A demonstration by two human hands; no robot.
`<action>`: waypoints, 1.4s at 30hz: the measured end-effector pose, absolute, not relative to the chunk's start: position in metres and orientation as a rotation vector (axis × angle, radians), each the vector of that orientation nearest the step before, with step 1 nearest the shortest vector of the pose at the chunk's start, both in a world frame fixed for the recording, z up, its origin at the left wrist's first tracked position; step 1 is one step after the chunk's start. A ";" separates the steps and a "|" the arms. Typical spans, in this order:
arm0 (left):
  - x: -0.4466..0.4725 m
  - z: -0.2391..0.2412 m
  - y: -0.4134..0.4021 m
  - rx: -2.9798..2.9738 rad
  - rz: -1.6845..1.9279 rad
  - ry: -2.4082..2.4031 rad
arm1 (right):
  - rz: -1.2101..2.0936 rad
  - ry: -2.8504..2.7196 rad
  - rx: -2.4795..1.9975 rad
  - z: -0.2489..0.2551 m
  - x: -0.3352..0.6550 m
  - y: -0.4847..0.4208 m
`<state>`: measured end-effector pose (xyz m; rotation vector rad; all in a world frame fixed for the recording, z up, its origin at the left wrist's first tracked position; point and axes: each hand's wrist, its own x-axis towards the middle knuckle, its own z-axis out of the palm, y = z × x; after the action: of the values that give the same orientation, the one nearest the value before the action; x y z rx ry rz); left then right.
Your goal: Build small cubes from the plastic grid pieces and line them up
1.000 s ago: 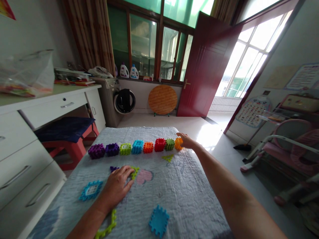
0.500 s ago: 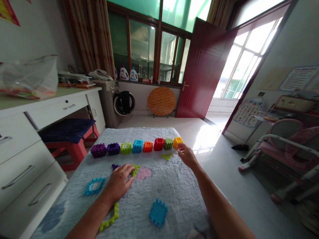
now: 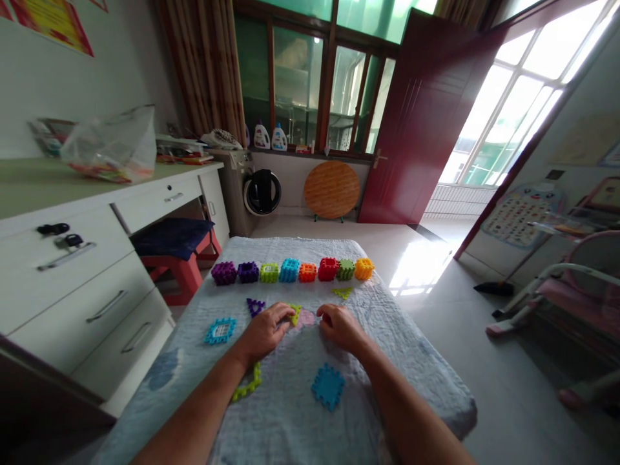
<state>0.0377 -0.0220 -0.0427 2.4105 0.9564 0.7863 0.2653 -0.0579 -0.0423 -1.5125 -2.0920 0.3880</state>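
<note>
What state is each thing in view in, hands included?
Left hand: fingertips at near green triangle; grip unclear
Near green triangle: partly covered
Right hand: fingers curled, no piece visible in it
Eight blocks: assembled, in a row
Purple triangle: loose, flat
Far green triangle: loose, flat
Blue grid panel: loose, flat
Solid blue panel: loose, flat
Red door: open
Desk drawers: shut
Round tabletop: upright

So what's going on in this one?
A person is handling plastic toy pieces on a quilted cloth. The left hand has its fingers at a small green piece; whether it grips it is unclear. The right hand is curled beside it, with nothing visible in it. Beyond the hands stands a row of eight colourful blocks. A blue square and a purple triangle lie loose nearer the person.
</note>
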 end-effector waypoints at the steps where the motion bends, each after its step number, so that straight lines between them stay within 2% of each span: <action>1: 0.038 -0.041 -0.023 2.392 0.832 0.950 | 0.382 -2.090 -1.503 -0.045 0.265 -0.058; 8: 0.019 -0.038 -0.010 2.314 1.133 1.216 | 0.388 -2.151 -1.512 -0.044 0.264 -0.064; 18: -0.012 -0.036 0.006 2.306 1.036 1.628 | 0.728 -2.496 -1.421 -0.011 0.268 -0.083; 21: -0.026 -0.035 0.012 2.275 1.055 1.780 | 0.684 -2.563 -1.466 -0.008 0.266 -0.096; 28: -0.052 -0.036 0.016 2.194 0.690 2.042 | 0.724 -2.591 -1.488 -0.011 0.248 -0.121; 33: -0.066 -0.029 0.010 2.172 0.346 1.839 | 0.805 -2.533 -1.430 -0.004 0.243 -0.115; 38: -0.077 -0.021 0.004 2.146 0.260 1.650 | 0.892 -2.309 -1.299 0.002 0.229 -0.094; 42: -0.075 -0.019 0.001 2.149 0.258 1.600 | 0.886 -2.084 -1.242 -0.014 0.211 -0.074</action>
<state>-0.0752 0.0014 -0.0191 2.1492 1.5996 0.2583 0.2113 -0.0744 -0.0139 -1.2423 -2.0840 0.8856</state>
